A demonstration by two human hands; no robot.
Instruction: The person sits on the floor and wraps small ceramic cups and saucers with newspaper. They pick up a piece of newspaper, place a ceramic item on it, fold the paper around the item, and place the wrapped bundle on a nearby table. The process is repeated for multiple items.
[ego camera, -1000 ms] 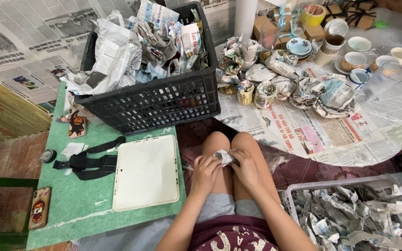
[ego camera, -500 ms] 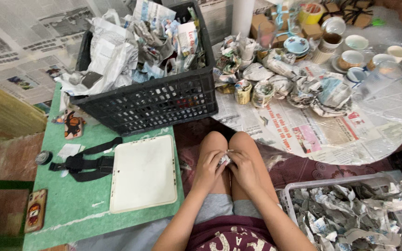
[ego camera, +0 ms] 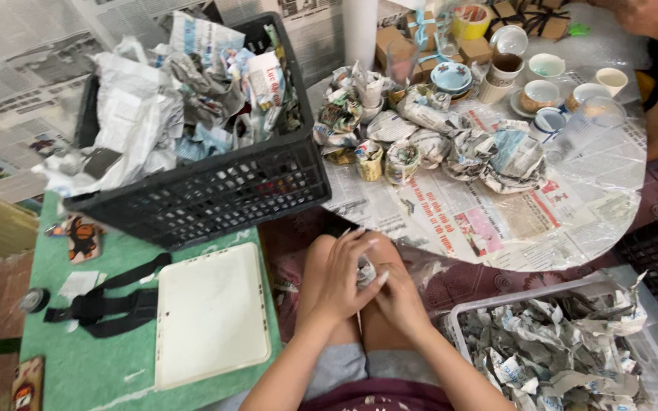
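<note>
1. Left hand (ego camera: 338, 278): fingers curled shut around a small newspaper-wrapped bundle (ego camera: 365, 272), over the knees.
2. Right hand (ego camera: 399, 297): closed beneath the same bundle.
3. Black crate (ego camera: 215, 190): at ten o'clock from the hands.

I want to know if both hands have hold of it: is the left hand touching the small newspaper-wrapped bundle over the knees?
Touching. The head view shows the left hand curled around the newspaper-wrapped bundle, with the right hand against it too.
</note>
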